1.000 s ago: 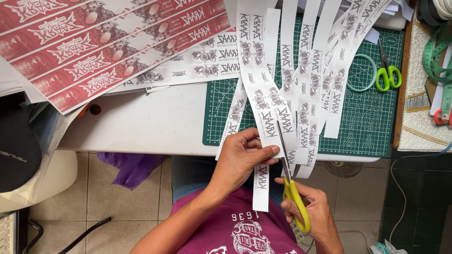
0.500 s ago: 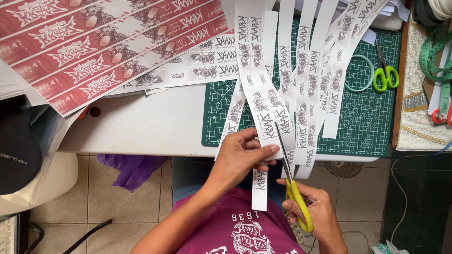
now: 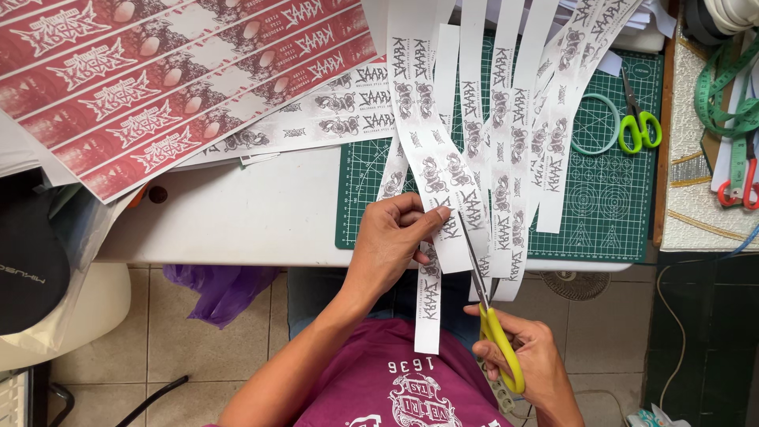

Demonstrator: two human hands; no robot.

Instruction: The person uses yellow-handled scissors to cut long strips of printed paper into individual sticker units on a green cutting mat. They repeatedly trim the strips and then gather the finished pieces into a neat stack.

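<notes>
White table carries a green cutting mat, red printed sheets, paper strips.

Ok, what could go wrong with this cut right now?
The left hand pinches the printed strip close to the blades of the yellow-handled scissors, so a fingertip could get nicked. The strip hangs off the table edge unsupported, so the cut may wander into the print.

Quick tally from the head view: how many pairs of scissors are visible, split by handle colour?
Yellow-handled scissors, in the right hand, cutting the paper strip held by the left hand: 1
Green-handled scissors on the cutting mat: 1
Red-handled scissors, right edge: 1
Total: 3
</notes>
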